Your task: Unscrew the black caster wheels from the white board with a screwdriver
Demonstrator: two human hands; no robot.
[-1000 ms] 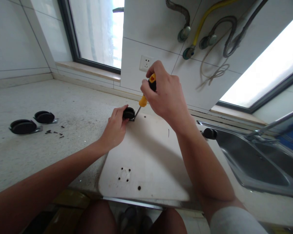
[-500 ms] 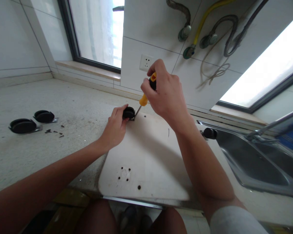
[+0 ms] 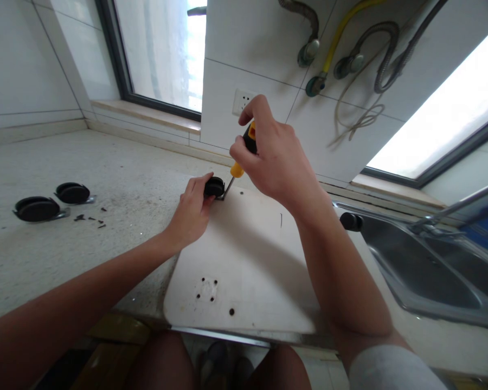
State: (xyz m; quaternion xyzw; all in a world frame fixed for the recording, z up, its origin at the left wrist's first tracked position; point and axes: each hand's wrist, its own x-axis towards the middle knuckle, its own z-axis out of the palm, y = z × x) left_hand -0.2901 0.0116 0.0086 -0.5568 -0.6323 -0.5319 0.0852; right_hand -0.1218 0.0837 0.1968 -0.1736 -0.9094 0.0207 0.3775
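Observation:
My left hand (image 3: 193, 210) grips a black caster wheel (image 3: 214, 187) at the far left corner of a white board (image 3: 244, 254). In my right hand (image 3: 274, 154) is a screwdriver (image 3: 237, 170) with a yellow and black handle, tilted so that its tip meets the caster's metal plate. The screw under the tip is too small to make out. Another caster (image 3: 351, 221) sits at the board's far right corner, partly behind my right arm. Near the board's front left corner are several screw holes (image 3: 207, 290) in a square.
Two loose casters, one in front (image 3: 37, 209) and one behind (image 3: 72, 193), lie on the speckled counter (image 3: 117, 173) at left beside several dark screws (image 3: 91, 219). A steel sink (image 3: 423, 260) is at right. Hoses and a socket (image 3: 242, 101) are on the wall.
My right hand has shifted slightly left, its fingers changing position around the screwdriver handle, which leans a little differently. The left hand and the caster stay in place.

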